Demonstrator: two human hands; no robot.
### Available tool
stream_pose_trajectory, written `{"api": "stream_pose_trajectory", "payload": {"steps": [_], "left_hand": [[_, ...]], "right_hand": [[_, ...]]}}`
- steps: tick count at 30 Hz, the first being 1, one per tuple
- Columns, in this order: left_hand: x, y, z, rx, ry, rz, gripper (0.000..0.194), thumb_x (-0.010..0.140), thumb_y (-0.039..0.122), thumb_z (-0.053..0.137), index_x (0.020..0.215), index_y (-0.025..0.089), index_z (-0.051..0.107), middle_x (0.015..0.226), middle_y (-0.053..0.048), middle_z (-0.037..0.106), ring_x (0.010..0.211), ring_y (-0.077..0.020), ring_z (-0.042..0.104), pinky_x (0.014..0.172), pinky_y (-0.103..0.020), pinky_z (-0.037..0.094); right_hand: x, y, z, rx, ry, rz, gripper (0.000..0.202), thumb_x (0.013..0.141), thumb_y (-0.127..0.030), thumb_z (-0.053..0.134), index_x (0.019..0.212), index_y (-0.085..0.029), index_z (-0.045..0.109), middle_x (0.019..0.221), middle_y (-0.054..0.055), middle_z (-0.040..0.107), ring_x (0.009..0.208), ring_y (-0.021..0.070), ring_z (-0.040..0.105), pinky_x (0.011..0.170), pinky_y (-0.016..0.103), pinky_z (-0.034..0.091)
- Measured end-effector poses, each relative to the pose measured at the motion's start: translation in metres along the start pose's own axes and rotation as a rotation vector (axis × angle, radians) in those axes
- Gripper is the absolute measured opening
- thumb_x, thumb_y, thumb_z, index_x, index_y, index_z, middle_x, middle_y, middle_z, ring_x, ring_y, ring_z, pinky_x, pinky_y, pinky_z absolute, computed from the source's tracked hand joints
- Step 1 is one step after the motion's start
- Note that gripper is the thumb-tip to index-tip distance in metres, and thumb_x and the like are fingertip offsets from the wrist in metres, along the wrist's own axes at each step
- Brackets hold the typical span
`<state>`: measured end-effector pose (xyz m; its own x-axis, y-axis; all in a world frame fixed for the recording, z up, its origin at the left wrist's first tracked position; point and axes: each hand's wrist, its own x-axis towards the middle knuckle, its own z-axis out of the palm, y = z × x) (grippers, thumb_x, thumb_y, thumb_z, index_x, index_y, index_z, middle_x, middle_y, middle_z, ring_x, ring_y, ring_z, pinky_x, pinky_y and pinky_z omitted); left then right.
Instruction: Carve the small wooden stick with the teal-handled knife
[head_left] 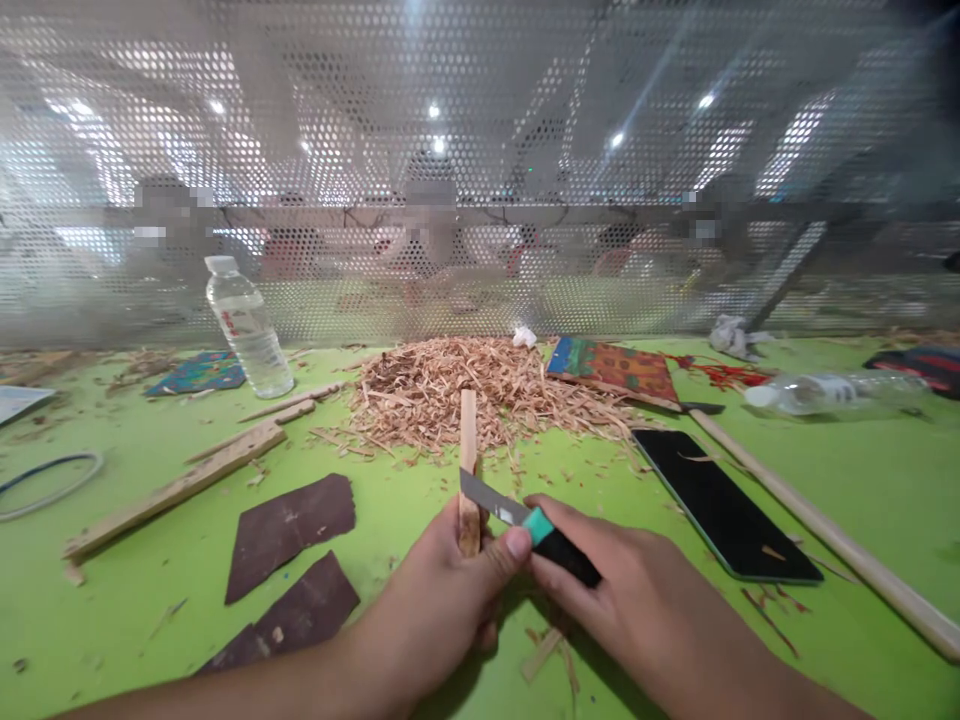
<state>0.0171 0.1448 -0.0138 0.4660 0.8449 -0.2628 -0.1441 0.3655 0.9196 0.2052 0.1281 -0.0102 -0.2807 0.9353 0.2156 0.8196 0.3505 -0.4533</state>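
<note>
The wooden stick (469, 432) is a slim, straight piece of pale, bare wood with flat-looking sides and a squared top end. Its upper part is light and fairly even in colour, while the lower end is darker and browner, with a small reddish mark near the middle. It stands nearly upright in the view, in front of a broad heap of wood shavings (442, 385) on the green desk (405, 480).

The left hand (457, 590) is closed around the lower end of the stick, with the thumb reaching across towards the knife. The right hand (600, 575) is wrapped around the black and teal handle of the knife (495, 498), whose grey blade lies slantwise across the stick, just above the left hand's grip. The left thumb is right by the teal part of the handle.

To the left are two pieces of dark brown sandpaper (292, 530), a longer strip of wood (176, 490) and a clear bottle (251, 330) that leans in the view. To the right lie a black phone (724, 505), a long round rod (825, 530) and a clear bottle on its side (832, 392).
</note>
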Motion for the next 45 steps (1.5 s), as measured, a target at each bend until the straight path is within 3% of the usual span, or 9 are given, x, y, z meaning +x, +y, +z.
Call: {"api": "stream_pose_trajectory", "payload": {"steps": [4, 9, 13, 18, 26, 33, 39, 45], "left_hand": [[-0.001, 0.001, -0.003, -0.016, -0.044, -0.011, 0.059, 0.076, 0.069, 0.078, 0.089, 0.024, 0.042, 0.053, 0.015, 0.034, 0.045, -0.0036, 0.023, 0.042, -0.016, 0.026], [-0.002, 0.002, -0.009, -0.045, -0.117, -0.032, 0.06, 0.076, 0.067, 0.08, 0.091, 0.026, 0.038, 0.054, 0.015, 0.035, 0.045, -0.0038, 0.023, 0.041, -0.016, 0.025], [-0.003, 0.004, -0.01, 0.012, -0.14, -0.025, 0.056, 0.081, 0.063, 0.078, 0.102, 0.024, 0.044, 0.054, 0.014, 0.039, 0.043, -0.0044, 0.03, 0.042, -0.017, 0.031], [-0.001, 0.008, -0.01, 0.143, -0.208, 0.035, 0.052, 0.082, 0.066, 0.074, 0.089, 0.019, 0.053, 0.057, 0.005, 0.053, 0.045, -0.0073, 0.048, 0.043, -0.02, 0.032], [-0.003, 0.025, -0.007, 0.079, -0.412, 0.029, 0.049, 0.074, 0.055, 0.087, 0.088, 0.015, 0.062, 0.071, 0.003, 0.051, 0.057, -0.0055, 0.039, 0.049, -0.02, 0.029], [-0.002, 0.02, -0.004, 0.082, -0.36, -0.001, 0.051, 0.071, 0.057, 0.088, 0.077, 0.018, 0.055, 0.063, 0.005, 0.048, 0.049, -0.0041, 0.036, 0.044, -0.021, 0.027], [-0.002, 0.016, -0.009, 0.068, -0.312, -0.042, 0.05, 0.07, 0.051, 0.09, 0.08, 0.022, 0.051, 0.056, 0.01, 0.042, 0.044, -0.0036, 0.033, 0.04, -0.02, 0.021], [0.0, 0.016, -0.012, 0.096, -0.409, -0.019, 0.05, 0.076, 0.06, 0.083, 0.071, 0.02, 0.052, 0.054, 0.008, 0.04, 0.044, -0.0033, 0.03, 0.04, -0.02, 0.021]], "right_hand": [[0.009, 0.004, -0.013, 0.04, -0.018, -0.022, 0.035, 0.101, -0.048, 0.054, 0.114, -0.023, 0.074, 0.092, 0.005, 0.081, 0.076, 0.0247, 0.077, 0.063, 0.031, 0.058], [0.014, 0.015, -0.028, 0.066, 0.011, -0.053, 0.033, 0.099, -0.049, 0.06, 0.118, -0.025, 0.075, 0.101, 0.004, 0.082, 0.086, 0.0239, 0.077, 0.071, 0.029, 0.058], [0.013, 0.012, -0.029, 0.123, -0.098, -0.127, 0.031, 0.099, -0.05, 0.062, 0.111, -0.025, 0.075, 0.099, 0.003, 0.081, 0.084, 0.0213, 0.076, 0.07, 0.026, 0.054], [0.013, 0.007, -0.031, 0.171, -0.23, -0.185, 0.023, 0.1, -0.045, 0.063, 0.106, -0.026, 0.073, 0.094, 0.0, 0.078, 0.081, 0.0184, 0.072, 0.069, 0.024, 0.05], [0.012, 0.01, -0.034, 0.177, -0.263, -0.236, 0.03, 0.102, -0.052, 0.058, 0.107, -0.026, 0.071, 0.097, 0.001, 0.078, 0.085, 0.0202, 0.073, 0.074, 0.026, 0.05], [0.01, 0.007, -0.032, 0.232, -0.291, -0.263, 0.032, 0.104, -0.052, 0.055, 0.116, -0.026, 0.069, 0.103, 0.003, 0.078, 0.089, 0.0206, 0.073, 0.075, 0.027, 0.05], [0.006, 0.006, -0.026, 0.064, -0.304, -0.263, 0.018, 0.099, -0.039, 0.062, 0.092, -0.022, 0.064, 0.083, 0.001, 0.073, 0.068, 0.0172, 0.066, 0.06, 0.026, 0.041], [0.003, 0.003, -0.027, 0.028, -0.274, -0.234, 0.014, 0.098, -0.036, 0.064, 0.1, -0.022, 0.066, 0.087, 0.002, 0.075, 0.072, 0.0196, 0.07, 0.063, 0.027, 0.044]]}}
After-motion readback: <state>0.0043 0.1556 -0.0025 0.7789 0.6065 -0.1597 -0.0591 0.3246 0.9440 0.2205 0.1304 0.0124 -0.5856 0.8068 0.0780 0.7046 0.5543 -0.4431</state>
